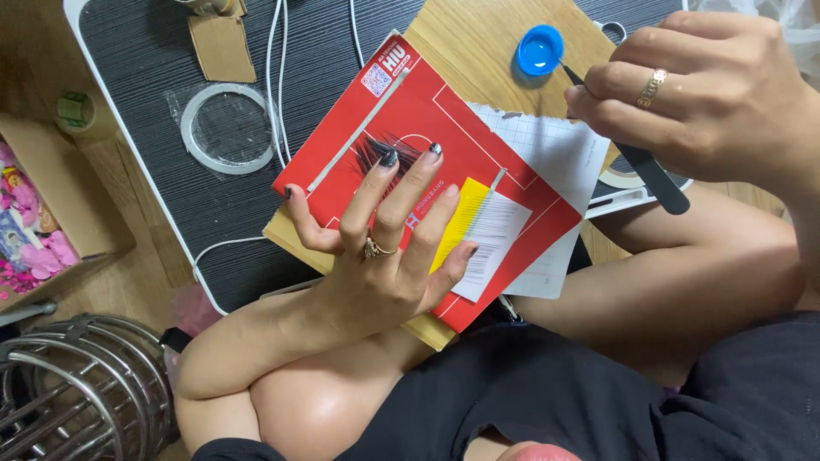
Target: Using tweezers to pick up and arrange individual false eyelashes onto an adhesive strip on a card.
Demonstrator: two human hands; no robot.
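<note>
The left hand (384, 248) lies flat with its fingers spread on a red folder (427, 162), and the dark-painted nails point away from the person. Under two fingertips there is a small bunch of thin black hairs (384, 149) that lies on the red folder. The left hand holds nothing; it only presses down on the folder. A yellow and white paper label (483, 230) sits on the folder just beside the little finger. The folder rests on a wooden board (478, 43), and a torn sheet of squared paper (564, 162) sticks out from under it on the right side. The right hand (709, 94) is closed around a thin black tool (649, 175), with the fingers pinching it near its tip. The tip of the tool points to a small blue bottle cap (540, 49), which stands open side up on the wooden board; I cannot tell if the tip touches the cap. Both hands wear a ring. On the dark tabletop (137, 51) to the left, a ring of clear tape (227, 128) lies near white cables (275, 77), well apart from both hands.
</note>
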